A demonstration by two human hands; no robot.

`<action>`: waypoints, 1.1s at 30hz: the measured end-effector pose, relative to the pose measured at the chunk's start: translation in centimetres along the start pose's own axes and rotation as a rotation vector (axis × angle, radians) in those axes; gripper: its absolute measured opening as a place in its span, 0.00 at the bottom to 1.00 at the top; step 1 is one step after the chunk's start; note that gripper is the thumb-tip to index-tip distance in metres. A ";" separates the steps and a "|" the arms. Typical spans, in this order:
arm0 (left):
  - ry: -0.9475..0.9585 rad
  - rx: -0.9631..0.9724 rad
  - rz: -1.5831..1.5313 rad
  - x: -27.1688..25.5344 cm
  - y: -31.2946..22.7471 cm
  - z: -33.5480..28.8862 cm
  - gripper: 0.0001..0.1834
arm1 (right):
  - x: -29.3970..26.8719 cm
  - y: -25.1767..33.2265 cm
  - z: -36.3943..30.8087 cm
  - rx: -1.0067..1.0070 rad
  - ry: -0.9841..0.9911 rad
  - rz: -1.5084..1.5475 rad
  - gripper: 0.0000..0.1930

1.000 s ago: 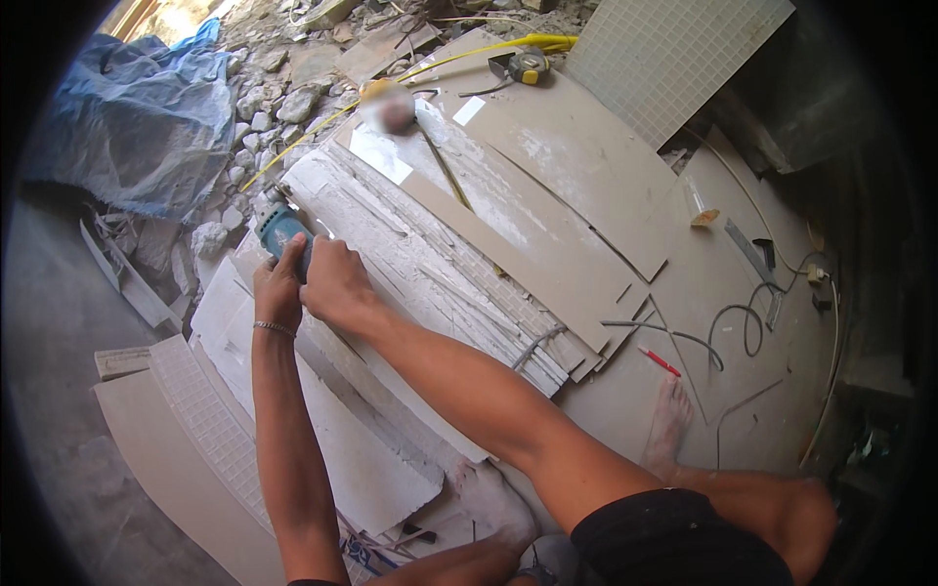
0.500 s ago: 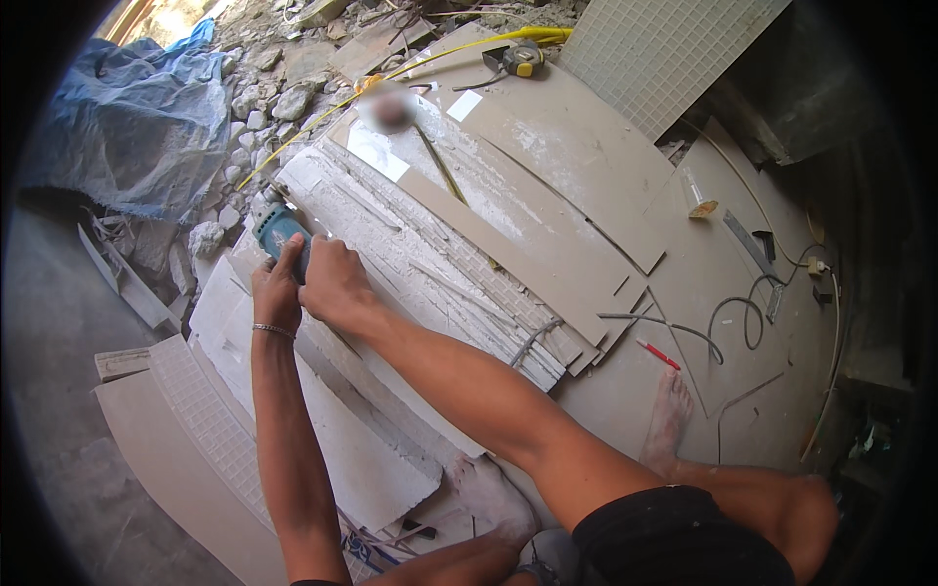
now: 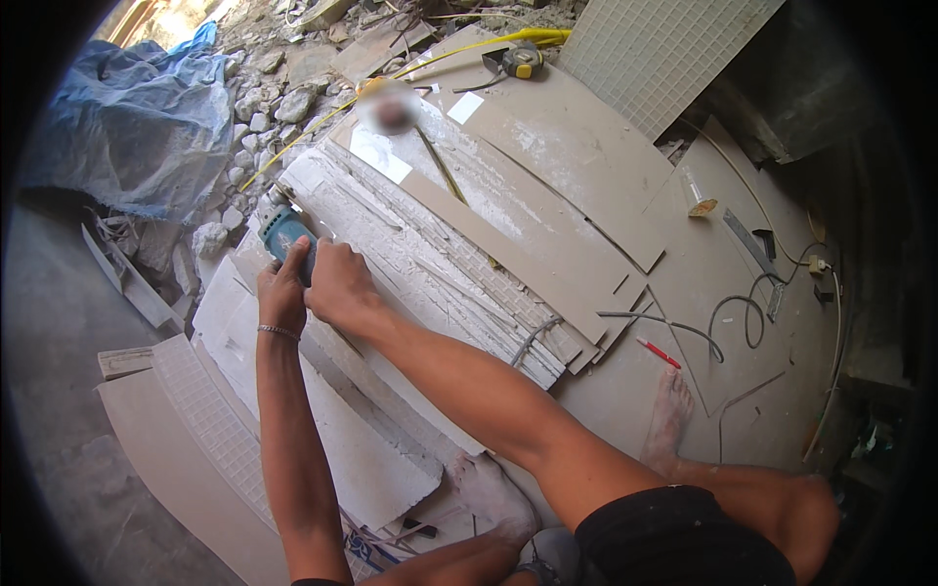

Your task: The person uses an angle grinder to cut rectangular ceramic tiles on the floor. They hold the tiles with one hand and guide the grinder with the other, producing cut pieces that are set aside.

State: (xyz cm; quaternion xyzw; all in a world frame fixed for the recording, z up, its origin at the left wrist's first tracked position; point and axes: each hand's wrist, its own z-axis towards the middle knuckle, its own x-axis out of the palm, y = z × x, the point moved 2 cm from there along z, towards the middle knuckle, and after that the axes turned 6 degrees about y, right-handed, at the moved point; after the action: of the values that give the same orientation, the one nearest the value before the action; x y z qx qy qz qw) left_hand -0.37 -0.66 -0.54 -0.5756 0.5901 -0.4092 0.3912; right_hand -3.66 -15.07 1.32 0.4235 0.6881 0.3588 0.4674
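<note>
A blue angle grinder [image 3: 283,230] is held by both my hands over the far left edge of a dusty white stack of tiles [image 3: 410,269]. My left hand [image 3: 281,298] is closed round its body from the left, thumb along the top. My right hand [image 3: 339,285] grips the rear of the body, fingers curled over it. The grinder's metal head [image 3: 274,200] points away from me, at the stack's edge; its disc is hard to make out. Below my hands lies a broken white slab [image 3: 381,479].
Stone rubble [image 3: 296,103] and a blue tarp [image 3: 137,127] lie at the far left. A tape measure [image 3: 524,61], a red pen [image 3: 659,353], a grey cable [image 3: 684,330] and a metal square [image 3: 750,244] rest on the tiles to the right. My bare foot [image 3: 669,410] stands near the pen.
The grinder and both my hands appear shifted very slightly to the right. The grip is the same, and the tiles and tools around lie as before.
</note>
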 end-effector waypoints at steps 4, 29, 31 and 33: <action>0.011 -0.004 -0.010 0.0 0.0 -0.1 0.28 | 0.1 0.0 0.1 -0.007 -0.015 -0.005 0.30; -0.012 -0.026 -0.009 1.0 0.3 -1.6 0.25 | -0.4 -0.7 -1.7 0.017 -0.008 0.008 0.30; 0.007 -0.007 -0.007 1.1 0.3 -1.8 0.25 | -0.4 -0.7 -1.8 0.007 -0.008 0.000 0.30; 0.010 -0.012 -0.001 1.1 0.3 -2.1 0.24 | -0.3 -0.9 -1.9 0.009 -0.007 0.000 0.30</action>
State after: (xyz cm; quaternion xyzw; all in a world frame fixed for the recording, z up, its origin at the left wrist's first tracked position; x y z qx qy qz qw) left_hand -2.48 -1.68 -0.07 -0.5763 0.5942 -0.4087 0.3844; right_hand -5.61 -15.86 1.25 0.4270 0.6880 0.3541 0.4679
